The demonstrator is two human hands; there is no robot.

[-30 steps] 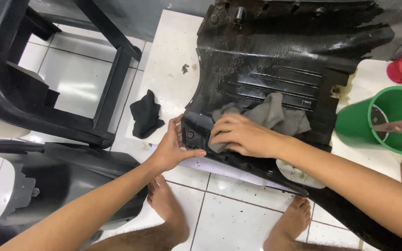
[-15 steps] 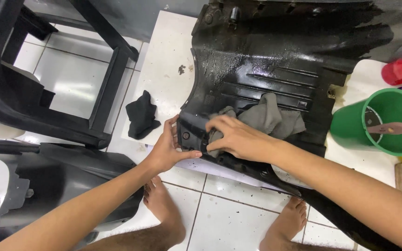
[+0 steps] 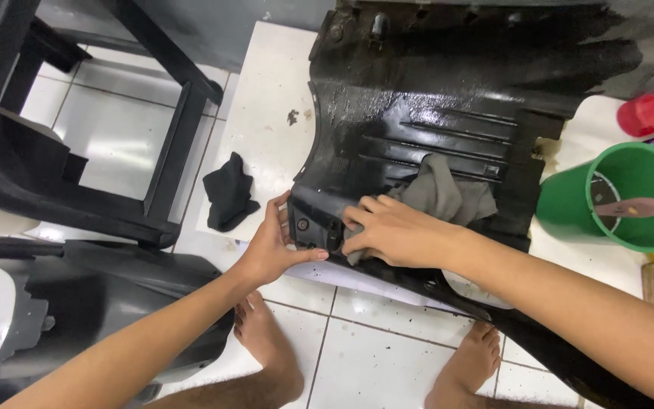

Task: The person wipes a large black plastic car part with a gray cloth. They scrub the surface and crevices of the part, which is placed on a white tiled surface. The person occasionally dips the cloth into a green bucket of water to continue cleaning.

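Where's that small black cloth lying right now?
In the head view, the small black cloth lies left of centre on the white floor, between the black chair and the black panel, just above the left hand.
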